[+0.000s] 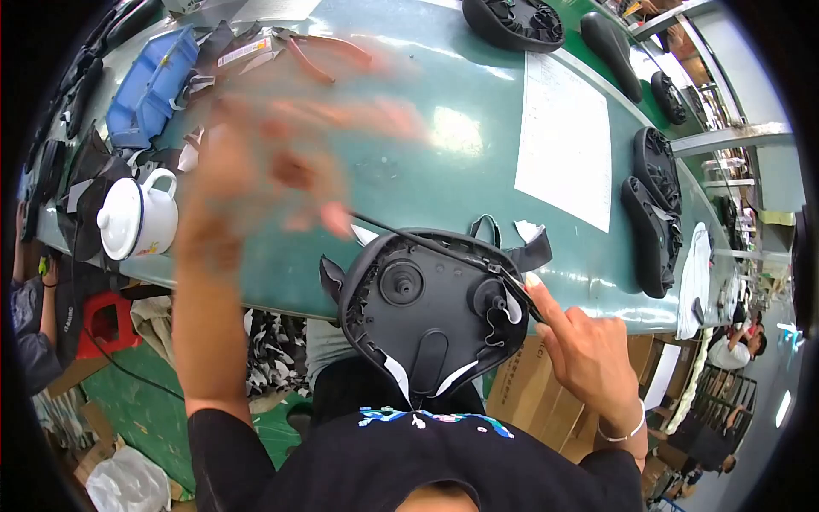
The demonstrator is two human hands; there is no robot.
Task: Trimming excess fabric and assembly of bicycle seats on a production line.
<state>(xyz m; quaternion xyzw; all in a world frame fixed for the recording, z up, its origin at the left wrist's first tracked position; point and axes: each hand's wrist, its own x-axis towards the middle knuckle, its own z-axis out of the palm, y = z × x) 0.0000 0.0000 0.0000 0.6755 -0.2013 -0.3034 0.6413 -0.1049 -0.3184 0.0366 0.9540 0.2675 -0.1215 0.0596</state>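
A black bicycle saddle (418, 317) lies upside down at the table's near edge, over my lap. Its hollow underside shows two round posts, and loose flaps of cover with white backing stick out around the rim. My right hand (590, 352) grips the saddle's right rim, index finger stretched along the edge and the other fingers curled. A thin black cord (397, 230) runs across the saddle's far rim from the right side up toward my left hand (281, 162). That hand is raised over the table at the left, and motion smears its fingers, so its hold on the cord is unclear.
A white lidded mug (153, 218) and a blue bin (153, 85) stand at the left. Red-handled pliers (311, 58) lie far left of centre. A paper sheet (565, 136) and more saddles (650, 235) are on the right. Another person's arm (49, 299) shows far left.
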